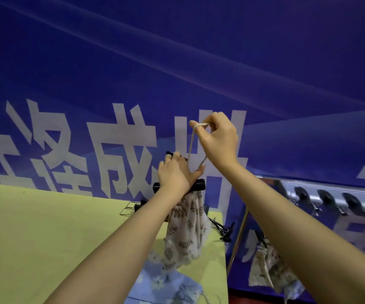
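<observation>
My left hand (175, 172) grips a black clip hanger (200, 185) held up in front of the blue wall. A beige floral garment (188, 233) hangs from the hanger, its lower end reaching the table. My right hand (218, 141) is above and to the right, its fingers curled round a thin pale strap loop (193, 141). The loop is stretched from my right fingers down to my left thumb. My left hand hides most of the hanger.
A yellow-green table (34, 227) lies below, with a light blue floral garment (166, 284) at its near right corner and spare black hangers (131, 208) at the back. On the right stands a metal rack (330, 198) with clips; another floral garment (265, 270) hangs under it.
</observation>
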A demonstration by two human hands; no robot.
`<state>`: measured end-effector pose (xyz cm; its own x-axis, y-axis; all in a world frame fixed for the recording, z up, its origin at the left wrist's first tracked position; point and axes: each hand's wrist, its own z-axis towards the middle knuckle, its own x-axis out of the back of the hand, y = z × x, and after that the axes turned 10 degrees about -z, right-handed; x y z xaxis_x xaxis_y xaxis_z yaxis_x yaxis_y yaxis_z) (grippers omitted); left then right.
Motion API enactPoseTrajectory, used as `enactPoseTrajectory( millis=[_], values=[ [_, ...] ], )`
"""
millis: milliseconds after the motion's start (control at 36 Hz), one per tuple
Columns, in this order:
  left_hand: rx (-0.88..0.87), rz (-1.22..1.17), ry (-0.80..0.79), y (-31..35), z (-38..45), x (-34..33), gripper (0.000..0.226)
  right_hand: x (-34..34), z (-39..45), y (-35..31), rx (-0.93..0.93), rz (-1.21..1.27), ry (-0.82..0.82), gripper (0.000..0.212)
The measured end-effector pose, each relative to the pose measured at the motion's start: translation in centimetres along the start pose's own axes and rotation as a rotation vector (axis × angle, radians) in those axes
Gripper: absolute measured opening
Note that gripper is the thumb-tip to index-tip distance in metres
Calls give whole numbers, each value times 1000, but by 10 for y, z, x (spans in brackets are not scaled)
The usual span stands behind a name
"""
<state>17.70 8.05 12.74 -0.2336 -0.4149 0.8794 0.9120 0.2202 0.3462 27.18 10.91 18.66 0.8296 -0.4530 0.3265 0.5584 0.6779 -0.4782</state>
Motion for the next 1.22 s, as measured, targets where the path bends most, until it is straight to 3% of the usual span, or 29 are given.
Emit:
enactPoseTrajectory(
  millis=[194,389,694,917,1000,1222],
  values=[
    [-156,84,-65,31,-10,-13,81,34,-5,25,-51,-57,-7,31],
    [-327,69,-260,76,-21,-33,84,71,-11,53,-108,-163,18,31],
    [-552,-209,-250,121,-51,-85,50,122,-67,129,-324,-330,1,31],
    [-509,-320,-376,179,-73,-120,26,167,-97,199,-358,-476,-129,41],
    [-413,-439,-431,209,-80,-142,25,187,-104,228,-354,-516,-190,51],
    [-134,-686,-559,286,-102,-200,35,247,-113,312,-350,-561,-380,45]
  ],
)
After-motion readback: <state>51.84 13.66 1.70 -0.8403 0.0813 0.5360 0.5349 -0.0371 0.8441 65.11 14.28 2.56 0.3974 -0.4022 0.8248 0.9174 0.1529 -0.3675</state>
